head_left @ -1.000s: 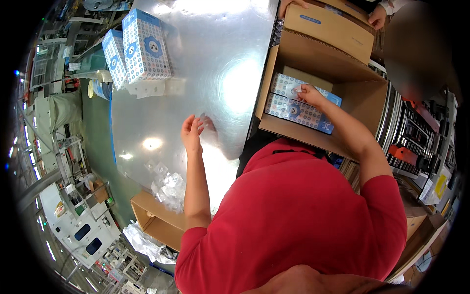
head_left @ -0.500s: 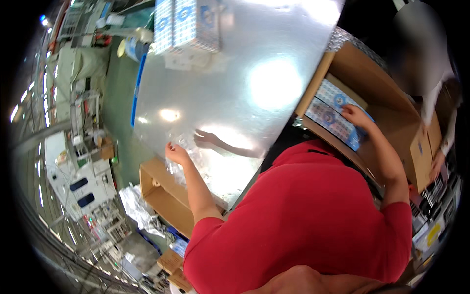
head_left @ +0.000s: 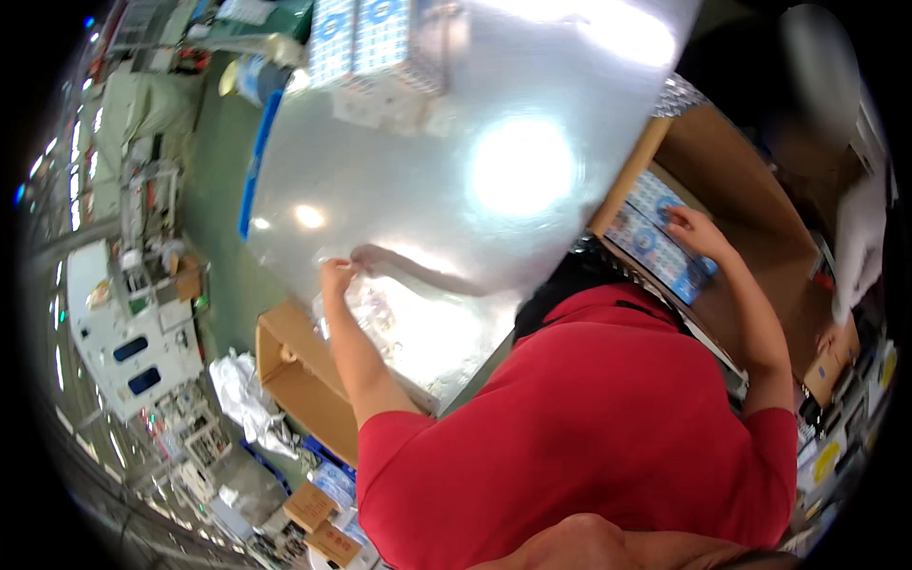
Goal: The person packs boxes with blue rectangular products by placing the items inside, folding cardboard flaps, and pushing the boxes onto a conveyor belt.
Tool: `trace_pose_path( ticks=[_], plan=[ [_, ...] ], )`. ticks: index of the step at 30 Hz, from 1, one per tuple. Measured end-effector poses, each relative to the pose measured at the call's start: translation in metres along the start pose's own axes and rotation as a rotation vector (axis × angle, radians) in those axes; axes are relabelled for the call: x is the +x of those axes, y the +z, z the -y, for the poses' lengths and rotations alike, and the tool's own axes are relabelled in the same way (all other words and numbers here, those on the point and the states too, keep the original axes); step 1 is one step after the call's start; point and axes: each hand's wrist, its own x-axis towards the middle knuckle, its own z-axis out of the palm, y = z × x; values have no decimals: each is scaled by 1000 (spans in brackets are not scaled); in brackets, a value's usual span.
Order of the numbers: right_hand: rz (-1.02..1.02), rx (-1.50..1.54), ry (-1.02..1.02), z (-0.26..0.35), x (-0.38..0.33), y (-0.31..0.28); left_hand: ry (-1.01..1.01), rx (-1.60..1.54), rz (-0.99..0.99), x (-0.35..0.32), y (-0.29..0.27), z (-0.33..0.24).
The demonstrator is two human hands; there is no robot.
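At the near left part of the metal table, my left hand [head_left: 339, 275] is over crumpled clear plastic [head_left: 373, 312]. Its fingers are drawn together; whatever they might pinch is too blurred to make out. My right hand [head_left: 695, 233] reaches into a large open cardboard carton [head_left: 755, 185] on the right. Its fingers are apart and rest on blue-and-white patterned boxes [head_left: 650, 242], which lie side by side against the carton's left wall. More boxes of the same pattern [head_left: 366, 43] stand at the far left of the table.
The shiny metal table [head_left: 427, 180] has a blue edge strip [head_left: 259, 166] on its left. Below its near left corner is another open cardboard box [head_left: 309, 380], beside white plastic sheeting [head_left: 245, 394]. Another person's hand [head_left: 836, 340] is beyond the large carton at right.
My left hand has turned so its fingers point rightward, nearer its shadow. My right hand stays on the patterned boxes. The other person's arm at right has moved down, and the view has shifted slightly.
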Motion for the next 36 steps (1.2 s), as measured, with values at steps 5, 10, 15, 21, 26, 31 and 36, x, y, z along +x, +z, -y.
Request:
trace_pose_path(
  ticks=[5,10,15,21,26,31,36],
  plan=[
    [-120,301,33,37,-8,-14,260,-851,130,-50,-15,-130],
    [-149,738,-194,177,-15,-13,769,-1156,405,-149,8,-349],
    [-178,663,-61,115,10,-30,728,-1174,532,-189,4,-428],
    [-318,439,136,-53,41,29,550,-1109,310,-130,34,-347],
    [-176,-124,-47,-47,54,81,496,-1121,208,-138,28,-315],
    [111,-623,-250,-30,26,78,580,-882,-135,-107,2,-294],
    [-80,-353,-301,-11,28,69,972,-274,-699,-13,-97,-348]
  ],
)
